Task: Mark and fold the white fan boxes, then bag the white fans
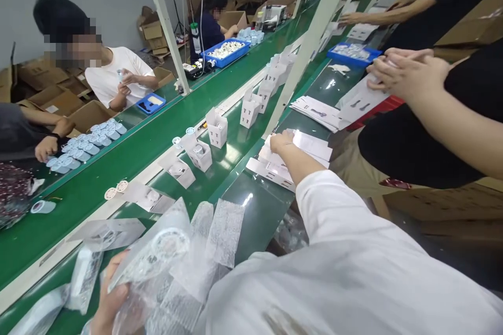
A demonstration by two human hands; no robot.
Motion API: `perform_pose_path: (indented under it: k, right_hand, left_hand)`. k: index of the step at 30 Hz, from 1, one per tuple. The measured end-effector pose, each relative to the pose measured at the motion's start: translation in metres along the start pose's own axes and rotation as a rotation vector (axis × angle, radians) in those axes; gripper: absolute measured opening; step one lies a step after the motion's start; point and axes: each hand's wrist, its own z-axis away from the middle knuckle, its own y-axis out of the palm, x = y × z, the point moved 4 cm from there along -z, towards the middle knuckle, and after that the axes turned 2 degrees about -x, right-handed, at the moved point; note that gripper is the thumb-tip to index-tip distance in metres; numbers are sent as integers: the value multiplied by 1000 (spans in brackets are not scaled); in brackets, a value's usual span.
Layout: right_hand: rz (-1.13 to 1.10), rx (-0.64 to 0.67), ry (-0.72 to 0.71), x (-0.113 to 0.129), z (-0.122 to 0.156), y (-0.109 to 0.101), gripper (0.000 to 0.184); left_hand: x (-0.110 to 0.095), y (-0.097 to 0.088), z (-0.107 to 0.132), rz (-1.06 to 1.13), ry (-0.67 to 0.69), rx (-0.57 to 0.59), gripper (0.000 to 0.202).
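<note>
My left hand, at the lower left, is closed around a clear bubble-wrap bag with a round, slotted white part showing inside it. More bubble-wrap bags lie just right of that hand. My right hand reaches over a pile of flat white cartons printed with small dark pictures. Its fingers are bent onto the top carton and partly hidden. Near my left hand, an open white box lies on the green belt, with wrapped pale-blue items beside it.
Open white boxes stand in a row along the green conveyor belt. A metal post rises between belt and side table. On the right, a co-worker's hands hold flat cartons. Across the belt sit other people, pale-blue parts and a blue tray.
</note>
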Motion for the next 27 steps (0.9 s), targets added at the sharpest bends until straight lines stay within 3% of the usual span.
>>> perform_pose_path:
  k: [4,9,15,19,21,23,25,27]
  right_hand:
    - [45,28,-62,-8,-5,5,46]
    - [119,51,-139,-9,13,-4,34]
    - [162,-19,-226,-4,59,-56,35]
    - [23,-265,-421,30,127,-88,29]
    - [-126,-382,-535,59,165,-83,22]
    - [-289,-417,-622,91,195,-62,17]
    - [-416,-410,-678,122,215,-31,15]
    - [-491,-379,-694,148,225,2,16]
  left_hand:
    - [-8,16,1,313,-106,-82,33]
    - [-17,30,6,555,-198,-189,28]
    - [-8,22,16,629,-231,-263,28]
    - [-13,16,7,683,-78,-289,35]
    - [-28,21,-5,720,69,-265,40]
    - [-48,29,-17,643,223,-243,43]
    - [-68,40,-27,364,344,-190,42]
    - [-84,54,-34,-109,414,-94,39]
